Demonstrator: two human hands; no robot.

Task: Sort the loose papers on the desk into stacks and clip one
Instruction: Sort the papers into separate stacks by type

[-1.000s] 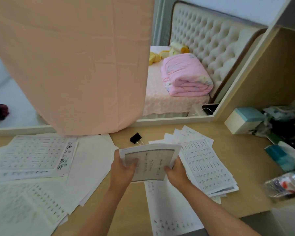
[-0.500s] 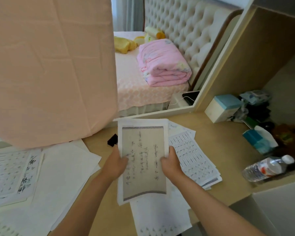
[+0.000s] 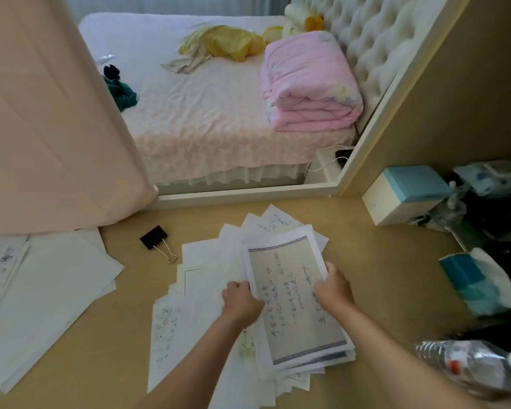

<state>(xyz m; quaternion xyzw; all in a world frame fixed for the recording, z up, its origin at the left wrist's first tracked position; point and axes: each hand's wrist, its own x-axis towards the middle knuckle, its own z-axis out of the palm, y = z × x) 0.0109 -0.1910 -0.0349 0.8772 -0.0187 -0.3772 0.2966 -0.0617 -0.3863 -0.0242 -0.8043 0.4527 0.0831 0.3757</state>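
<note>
A stack of papers (image 3: 292, 302), topped by a beige sheet with handwriting and a dark border, lies low over a fanned pile of white sheets (image 3: 207, 261) on the wooden desk (image 3: 381, 276). My left hand (image 3: 241, 302) grips the stack's left edge and my right hand (image 3: 332, 287) grips its right edge. A black binder clip (image 3: 155, 240) with silver handles lies on the desk to the upper left of the papers, apart from both hands. More loose white sheets (image 3: 48, 290) spread over the desk's left side.
A pink curtain (image 3: 50, 113) hangs at the left. On the right stand a teal and white box (image 3: 404, 193), a tissue pack (image 3: 478, 281), dark clutter and a lying plastic bottle (image 3: 469, 364). A bed with a folded pink quilt (image 3: 310, 84) lies beyond the desk.
Both hands have lowered the beige-topped stack to the right, down onto the fanned pile. The view has tilted and swung, showing more of the bed.
</note>
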